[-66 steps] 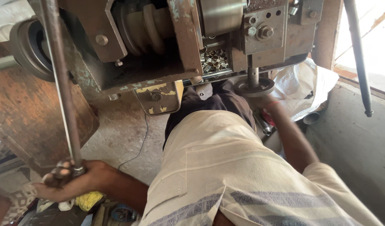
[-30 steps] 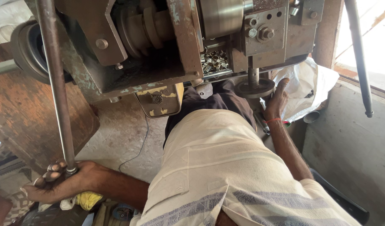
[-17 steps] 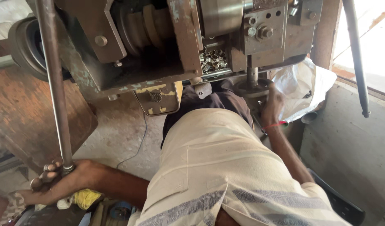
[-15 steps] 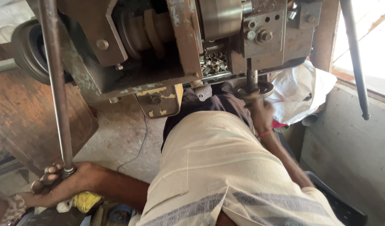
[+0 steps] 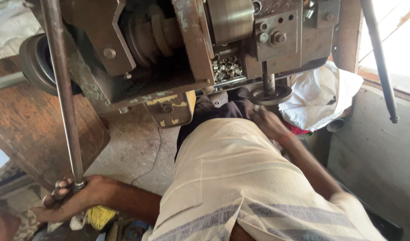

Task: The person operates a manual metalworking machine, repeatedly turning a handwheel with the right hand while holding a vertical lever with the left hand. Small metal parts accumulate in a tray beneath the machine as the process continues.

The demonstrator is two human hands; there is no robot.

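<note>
Our left hand (image 5: 73, 196) has its fingers clamped round the bottom of the lever (image 5: 64, 102). Our right hand (image 5: 266, 122) rests under the handwheel (image 5: 272, 94); whether its fingers grip, we cannot tell. Small metal parts (image 5: 227, 68) lie in the machine.

Upper half of the frame: a heavy grey metal machine body (image 5: 187, 49), matt, scuffed and rust-flecked, yellow paint chipping off its small plate (image 5: 169, 109). Down the left runs a long steel lever rod (image 5: 62, 89), smooth with a dull sheen. The round metal handwheel (image 5: 271, 94) looks worn and greyish. Right of it, a crinkled white plastic sack (image 5: 321, 100), faintly glossy. Centre, beige woven cloth shirt (image 5: 240, 178), matt. Rough concrete floor (image 5: 133, 151) below.
</note>
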